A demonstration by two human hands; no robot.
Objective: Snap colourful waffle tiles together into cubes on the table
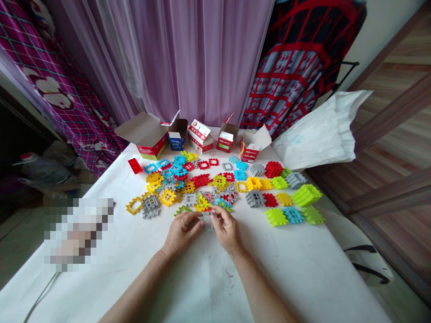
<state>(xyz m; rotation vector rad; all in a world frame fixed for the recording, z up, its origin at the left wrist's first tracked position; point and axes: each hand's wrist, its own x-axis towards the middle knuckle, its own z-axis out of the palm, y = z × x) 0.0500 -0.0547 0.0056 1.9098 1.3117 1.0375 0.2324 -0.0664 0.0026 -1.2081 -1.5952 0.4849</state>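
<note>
My left hand (182, 231) and my right hand (228, 229) meet over the near side of a loose pile of interlocking plastic building tiles. Between their fingertips is a grey building tile (207, 220), partly covered by the fingers. Both hands are closed on it. Just beyond them lie a yellow-green and red triangular tile (202, 202), a grey window tile (190, 199) and a blue-green tile (224, 204). Left of the pile rest a yellow frame tile (134, 205) and grey window tiles (150, 206).
Sorted stacks stand at right, among them green tiles (307, 195), blue tiles (293, 214) and red tiles (274, 169). Several opened small boxes (225, 139) line the back edge. A white paper bag (316, 130) is at back right. A pixelated object with a cable (43, 291) lies at left.
</note>
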